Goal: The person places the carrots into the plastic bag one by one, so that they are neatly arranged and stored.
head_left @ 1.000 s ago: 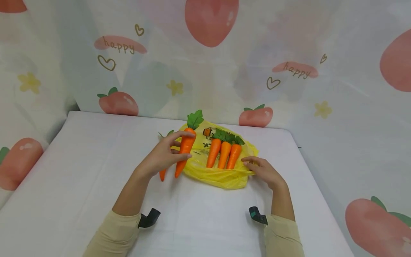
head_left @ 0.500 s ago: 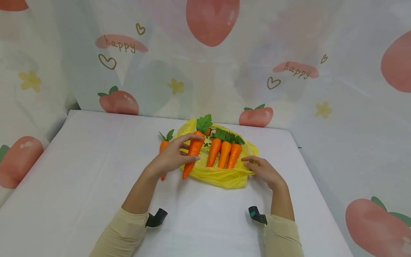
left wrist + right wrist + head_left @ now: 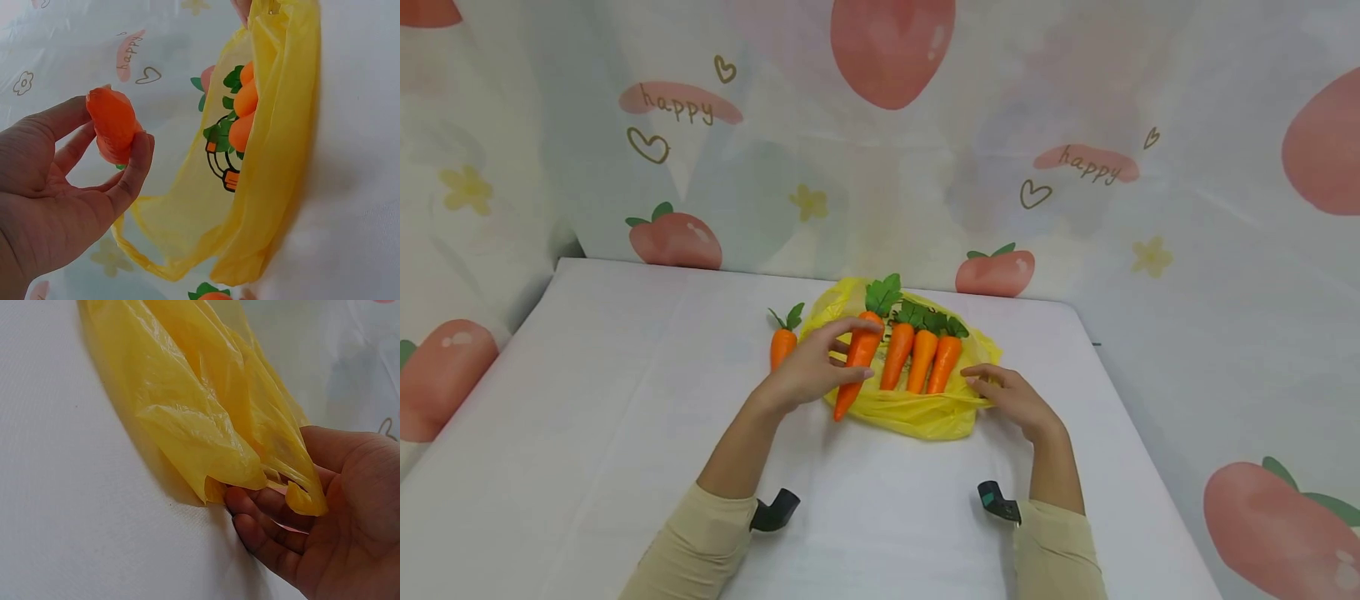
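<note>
An orange carrot (image 3: 861,350) with green leaves is gripped by my left hand (image 3: 808,371) between the thumb and fingers. It tilts over the left part of a yellow plastic bag (image 3: 917,421). Three more carrots (image 3: 922,362) lie side by side in the bag's mouth, leaves pointing away from me. At the bag's right side, my right hand (image 3: 1018,404) holds its edge; in the right wrist view the fingers curl round the plastic (image 3: 187,412). Left of the bag another carrot (image 3: 782,346) lies on the table, its lower part hidden behind my left hand.
A white cloth covers the table (image 3: 625,433). Behind it hangs a patterned backdrop (image 3: 887,192) with fruit prints and the word "happy". Black wrist cameras (image 3: 777,511) stick out from both sleeves.
My left hand has moved to the right with its carrot, from the bag's left edge to over the bag. The carrot left on the table is less covered. My right hand has stayed put.
</note>
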